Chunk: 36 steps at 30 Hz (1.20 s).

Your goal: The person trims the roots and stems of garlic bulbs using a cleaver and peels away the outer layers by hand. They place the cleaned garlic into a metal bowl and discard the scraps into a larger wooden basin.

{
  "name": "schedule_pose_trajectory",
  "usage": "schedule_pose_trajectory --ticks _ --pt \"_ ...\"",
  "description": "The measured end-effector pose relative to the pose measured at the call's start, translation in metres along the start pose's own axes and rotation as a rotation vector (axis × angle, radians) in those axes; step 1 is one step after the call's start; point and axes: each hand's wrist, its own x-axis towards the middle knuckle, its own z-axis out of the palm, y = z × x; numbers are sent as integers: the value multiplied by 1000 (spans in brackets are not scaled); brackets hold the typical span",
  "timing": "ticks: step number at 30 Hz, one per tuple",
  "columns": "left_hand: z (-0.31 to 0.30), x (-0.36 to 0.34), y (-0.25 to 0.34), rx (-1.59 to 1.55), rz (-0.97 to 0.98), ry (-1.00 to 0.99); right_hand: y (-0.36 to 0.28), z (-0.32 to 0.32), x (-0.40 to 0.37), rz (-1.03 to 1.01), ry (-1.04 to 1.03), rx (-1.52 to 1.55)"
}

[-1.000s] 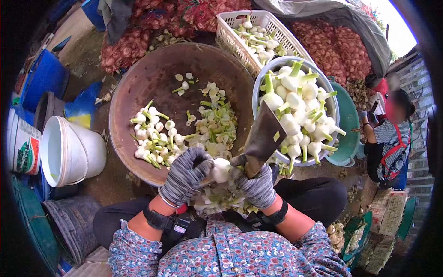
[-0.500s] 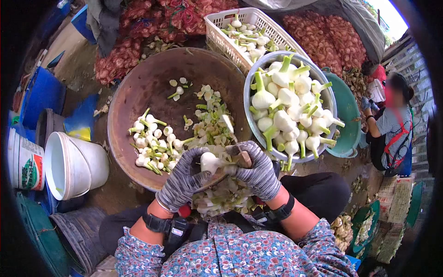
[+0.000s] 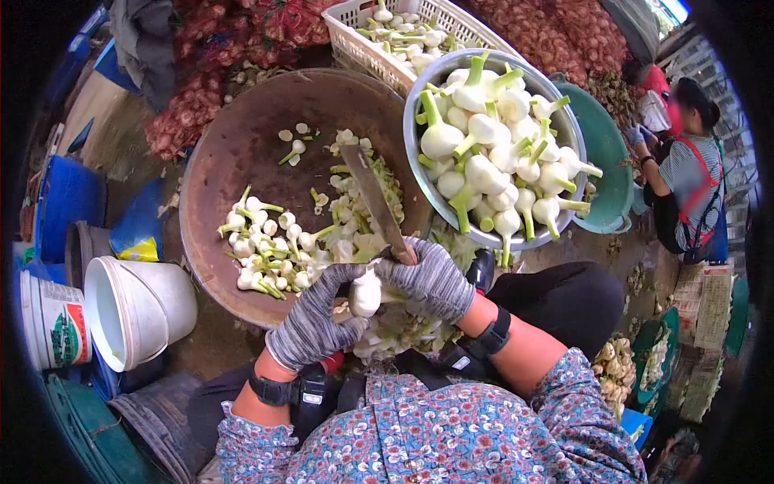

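Note:
My left hand, in a grey striped glove, is closed around a white garlic bulb over my lap. My right hand, gloved alike, grips a knife by its wooden handle, the blade pointing up and away. Its fingers meet the top of the bulb. Beyond both hands stands a wide brown basin. Small garlic bulbs lie in its left part, with peelings and stem scraps heaped on the right. Large trimmed bulbs fill a grey-blue bowl at the right.
A white crate of garlic stands behind the bowl, a green tub beside it. White buckets are at the left. Red net sacks of garlic lie at the back. Another person sits at the far right.
The knife blade has swung from a thin, edge-on view to a broad one pointing over the basin. The garlic bulb has turned more upright between my hands. The whole view has shifted slightly.

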Motion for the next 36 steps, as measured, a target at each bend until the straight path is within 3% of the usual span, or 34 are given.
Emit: schedule_pose_trajectory --ticks 2,4,7,12,13,17,20,24,28,29,32,36 --pt "3 1 4 -128 -46 -9 5 -4 0 26 -21 53" --pt "3 3 5 -22 19 33 23 -5 7 50 -67 144" --pt "5 6 9 73 50 60 8 -5 2 -119 -84 28" --pt "16 2 -8 67 21 34 3 -6 0 -62 -70 -87" --pt "22 1 -8 -88 -78 75 5 -6 1 -78 -52 -174" --pt "25 7 -3 -40 -199 178 22 2 10 -174 109 -235" --pt "28 7 -16 -539 -120 308 8 -7 9 133 140 72" --pt "24 10 -15 -154 -50 372 11 -13 9 111 77 176" --pt "28 13 -12 143 -101 281 11 -4 2 -134 -50 -175" --pt "30 14 -12 211 -58 287 12 -3 6 -95 -93 -342" --pt "32 11 -3 38 -204 271 10 -6 3 -33 -35 -173" --pt "33 16 -6 -385 -116 327 26 -8 12 25 61 -131"
